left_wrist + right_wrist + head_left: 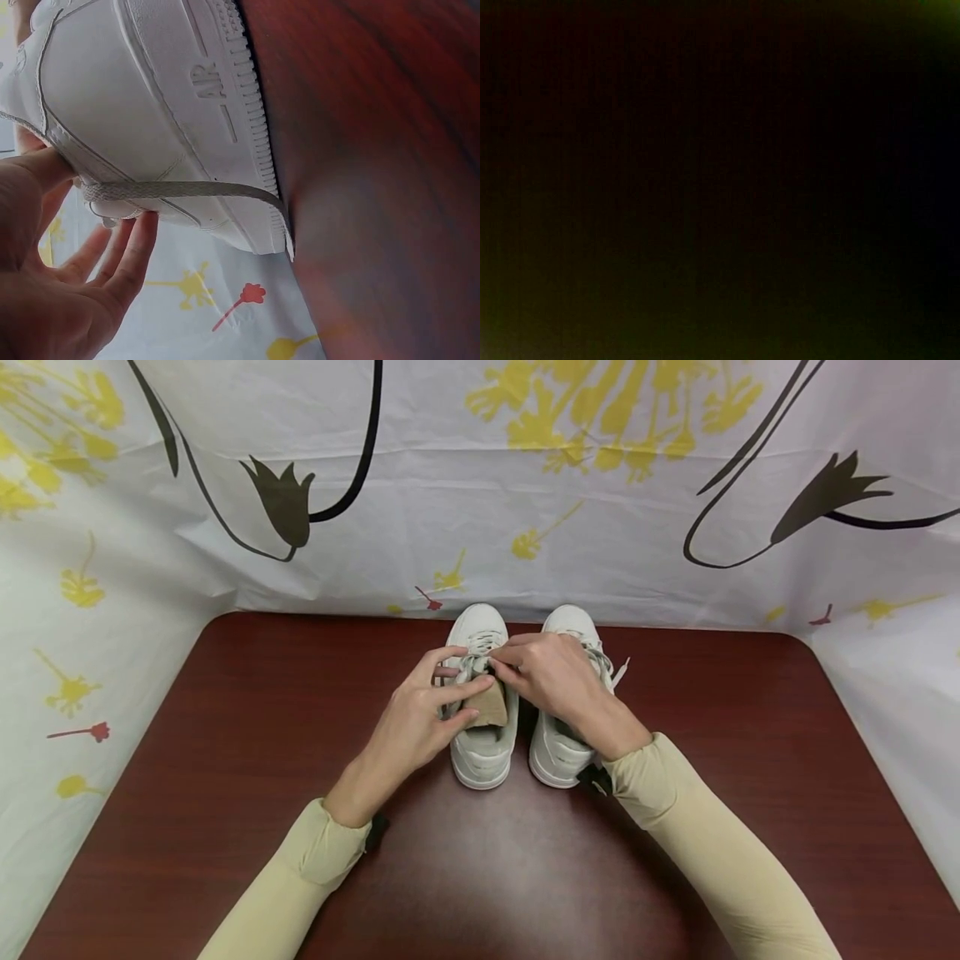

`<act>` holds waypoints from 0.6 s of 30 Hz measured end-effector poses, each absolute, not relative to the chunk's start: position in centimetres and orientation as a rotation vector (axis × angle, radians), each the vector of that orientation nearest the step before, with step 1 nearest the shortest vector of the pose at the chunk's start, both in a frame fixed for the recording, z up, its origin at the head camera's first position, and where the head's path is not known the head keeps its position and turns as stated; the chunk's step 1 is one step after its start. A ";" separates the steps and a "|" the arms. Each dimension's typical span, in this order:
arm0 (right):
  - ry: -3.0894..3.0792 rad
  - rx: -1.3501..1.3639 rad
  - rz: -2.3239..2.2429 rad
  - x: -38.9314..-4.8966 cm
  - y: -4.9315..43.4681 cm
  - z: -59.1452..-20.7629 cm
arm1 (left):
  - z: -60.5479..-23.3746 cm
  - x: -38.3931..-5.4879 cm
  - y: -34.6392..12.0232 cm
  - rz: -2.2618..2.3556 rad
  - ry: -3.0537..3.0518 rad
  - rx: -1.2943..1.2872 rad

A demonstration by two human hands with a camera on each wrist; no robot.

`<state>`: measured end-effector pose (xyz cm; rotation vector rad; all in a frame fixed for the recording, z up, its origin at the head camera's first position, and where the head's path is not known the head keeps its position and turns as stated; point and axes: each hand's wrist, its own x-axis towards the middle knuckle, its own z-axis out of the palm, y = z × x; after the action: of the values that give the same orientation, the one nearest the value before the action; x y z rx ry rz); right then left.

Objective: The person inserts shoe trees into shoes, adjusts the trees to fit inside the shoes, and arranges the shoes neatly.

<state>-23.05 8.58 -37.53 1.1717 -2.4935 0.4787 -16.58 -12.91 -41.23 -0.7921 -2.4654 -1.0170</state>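
Observation:
A pair of white sneakers stands on a table, toes pointing away. Both hands are at the left sneaker [482, 760]. My left hand [412, 714] has its fingers spread over the lacing and beige tongue [489, 708], touching them. In the left wrist view, its fingertips rest against the sneaker's side beside a flat grey-white shoelace [187, 189] that hangs down to the table. My right hand [551, 672] reaches across the right sneaker [557, 756] and pinches the left sneaker's shoelace near the top of the tongue. The right wrist view is almost black.
The dark red-brown table [300, 710] has rounded far corners. Behind and beside it hangs a white sheet [420, 485] printed with yellow, red and dark flowers. A loose lace end [621, 672] sticks out at the right sneaker's right side.

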 end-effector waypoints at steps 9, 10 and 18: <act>-2.531 1.162 0.511 -22.9 8.7 -37.6 | -41.6 -16.7 -12.6 -0.984 -2.423 -0.791; -2.530 1.166 0.510 -22.9 8.7 -37.6 | -41.7 -16.7 -12.6 -0.984 -2.412 -0.792; -2.525 1.162 0.513 -23.0 8.5 -37.5 | -41.6 -16.6 -12.5 -0.978 -2.399 -0.746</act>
<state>-23.02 8.53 -37.53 1.1618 -2.5254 0.5134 -16.61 -12.49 -41.58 -0.7458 -2.3994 -0.9782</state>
